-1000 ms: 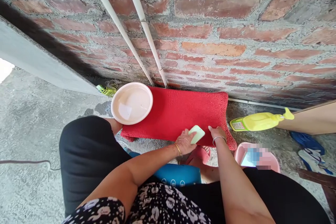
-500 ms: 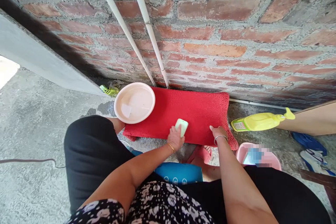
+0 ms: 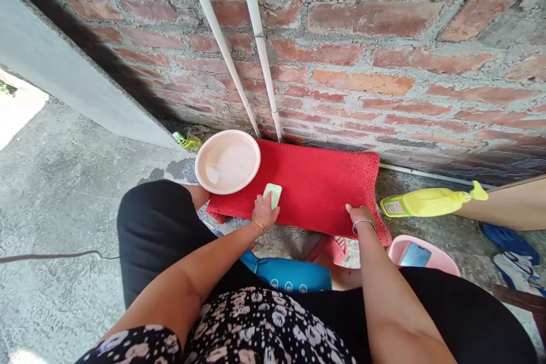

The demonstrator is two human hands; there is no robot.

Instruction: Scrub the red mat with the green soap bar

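Pale-green block [image 3: 273, 191] — in left hand [image 3: 263, 214]; right hand [image 3: 362, 216] well apart.

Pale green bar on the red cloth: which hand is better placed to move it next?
Probably the left: the left hand holds the pale green bar on the red cloth, near the basin. The right hand, at the cloth's right end, is apart from the bar.

Black short-sleeved top [image 3: 264, 321] with pale floral and dotted print, plain black trousers [image 3: 156, 227], gold-coloured bracelet [image 3: 258, 225] at left wrist, silver-coloured bangle [image 3: 362, 221] at right, pink open-toed sandal [image 3: 323, 248].
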